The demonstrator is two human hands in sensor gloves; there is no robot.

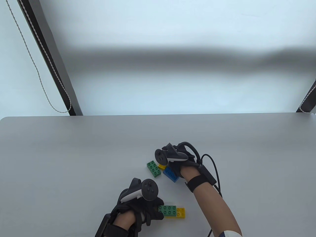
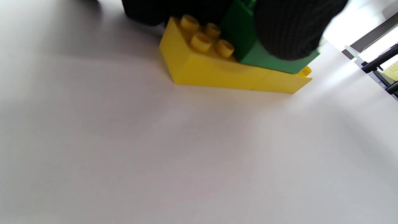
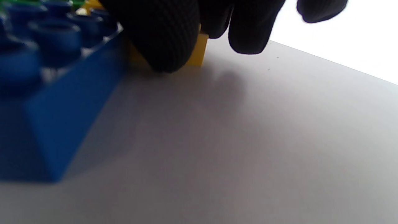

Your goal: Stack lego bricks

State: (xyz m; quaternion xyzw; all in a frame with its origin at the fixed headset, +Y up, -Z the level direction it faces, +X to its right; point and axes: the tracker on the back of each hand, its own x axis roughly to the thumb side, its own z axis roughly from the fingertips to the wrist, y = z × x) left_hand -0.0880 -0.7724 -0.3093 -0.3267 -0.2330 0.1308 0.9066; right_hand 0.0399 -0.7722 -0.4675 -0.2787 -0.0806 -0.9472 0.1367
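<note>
The small yellow brick [image 1: 161, 166] I'm after lies wedged between the loose green brick [image 1: 154, 168] on its left and the blue brick [image 1: 171, 174] just beside it, mid-counter, directly under my right hand [image 1: 181, 160]. In the right wrist view its fingertips [image 3: 161, 37] press on the near face of that yellow brick [image 3: 197, 51], with the blue brick [image 3: 53, 93] close alongside; the other fingers curl down nearby, but I cannot tell whether a thumb closes the pinch from the far side. The right hand is plainly the nearer one for this piece.

Closer to me, near the counter's [image 1: 74, 153] front edge, sits the started stack: a green brick [image 1: 167, 210] seated on a yellow base [image 1: 180, 212], long axis running left to right. My left hand [image 1: 138, 209] rests its fingers on the green brick's left end; the left wrist view shows a fingertip [image 2: 289, 28] pressing on the green brick [image 2: 248, 46], with four yellow studs [image 2: 206, 39] bare beside it (a landing spot, I'd judge).

So the carry I expect runs from the far cluster toward me and slightly left, down onto those free studs.
</note>
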